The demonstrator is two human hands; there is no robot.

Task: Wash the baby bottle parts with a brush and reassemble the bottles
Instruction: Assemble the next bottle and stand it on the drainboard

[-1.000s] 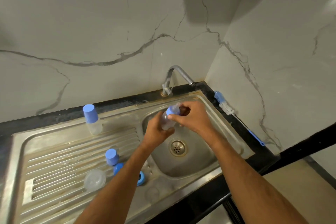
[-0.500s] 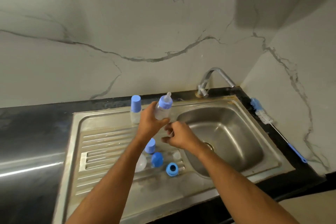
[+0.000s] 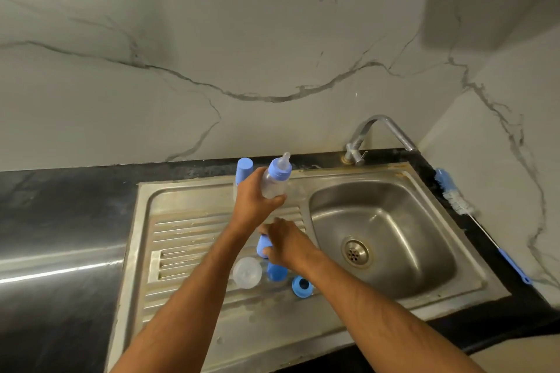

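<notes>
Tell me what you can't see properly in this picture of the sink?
- Head view: the capped bottle at the back is mostly hidden behind the left hand.
- Head view: the blue cap is half covered by the right hand, so the grip is unclear.
- Head view: another blue part is partly hidden under the right wrist.
- Head view: water inside the held bottle is too faint to judge.

We are looking at a home kitchen washing-up corner, and the steel sink [image 3: 385,239] tells us so. Its ribbed drainboard [image 3: 194,239] runs off to the sink's left, a curved tap [image 3: 368,136] rises just behind the sink, and dark countertop [image 3: 60,206] frames the sink. White marble-veined wall panels [image 3: 212,39] stand behind and to the right of the sink.
</notes>
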